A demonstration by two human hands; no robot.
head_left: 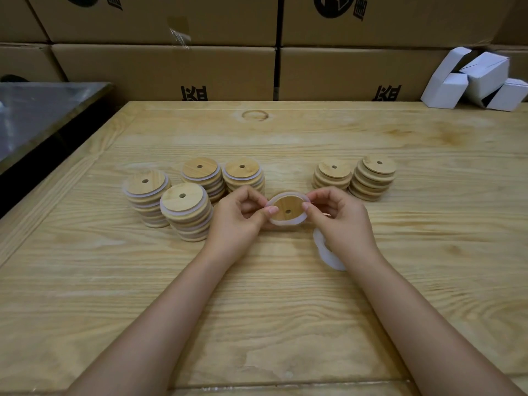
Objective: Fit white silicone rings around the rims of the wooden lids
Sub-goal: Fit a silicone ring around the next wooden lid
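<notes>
While pinched at opposite edges by left hand [237, 221] and right hand [340, 221] fingers [270, 210], wooden lid [287, 208] inside white ring [285, 223].

Table [285, 310]: pale wooden top with strong grain and a raised border strip along its left and far edges.
Ring mark [255, 115]: brown circular stain on the tabletop at 12 o'clock, near the far edge.
Cardboard boxes [165, 70]: brown cartons stacked in rows at 12 o'clock, forming a wall just behind the table, with black printing partly in view.
Tape strip [179, 34]: clear, crinkled, on an upper carton at 11 o'clock.
White cartons [485, 75]: small blank boxes heaped at 2 o'clock, tilted and leaning on one another against the brown cartons.
Grey surface [37, 115]: shiny, dark-rimmed panel at 10 o'clock, beside the table's left edge.
</notes>
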